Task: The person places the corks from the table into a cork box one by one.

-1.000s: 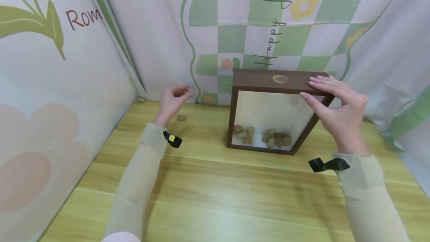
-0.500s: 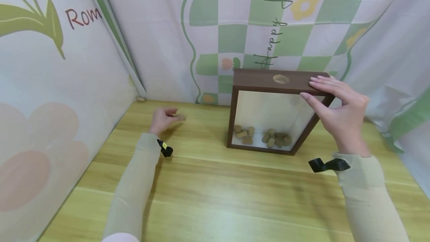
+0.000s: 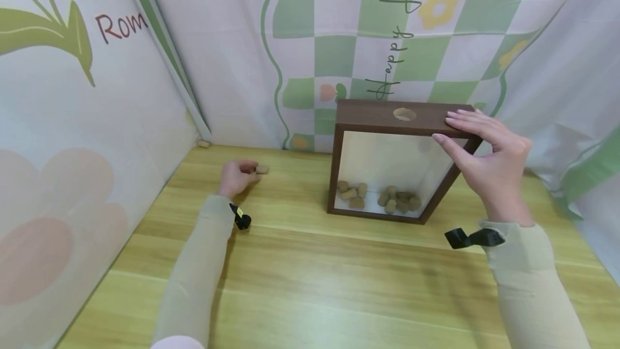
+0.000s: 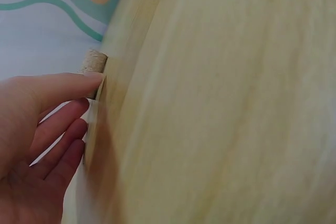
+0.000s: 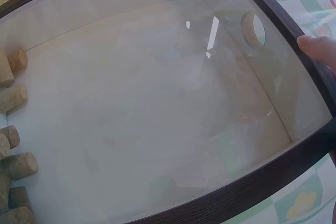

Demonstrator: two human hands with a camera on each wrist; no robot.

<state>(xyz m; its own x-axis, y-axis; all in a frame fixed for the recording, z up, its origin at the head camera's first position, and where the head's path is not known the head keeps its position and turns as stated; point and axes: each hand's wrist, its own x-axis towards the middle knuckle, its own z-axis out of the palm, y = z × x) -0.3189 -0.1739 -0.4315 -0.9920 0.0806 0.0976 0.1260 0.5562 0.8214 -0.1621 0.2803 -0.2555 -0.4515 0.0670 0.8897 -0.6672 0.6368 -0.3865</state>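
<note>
My left hand (image 3: 237,178) is low over the wooden table at the back left, pinching one end of a small cork (image 3: 262,169) between thumb and fingers. In the left wrist view the thumb crosses the cork (image 4: 94,61), and the other fingers are bent below it. A dark brown wooden frame box (image 3: 380,218) with a clear front stands upright on the table. Its top has a round hole (image 3: 404,114), and several corks (image 3: 399,201) lie inside at the bottom. My right hand (image 3: 494,155) grips the box's top right corner, thumb on the front edge and fingers over the top.
Another cork (image 3: 203,144) lies in the table's back left corner. A patterned curtain (image 3: 334,58) hangs behind the table (image 3: 290,284), and a flowered cloth (image 3: 97,123) rises along the left side.
My left hand has come down and slightly left to the cork on the table and now pinches it. The right hand and the box have stayed in place.
</note>
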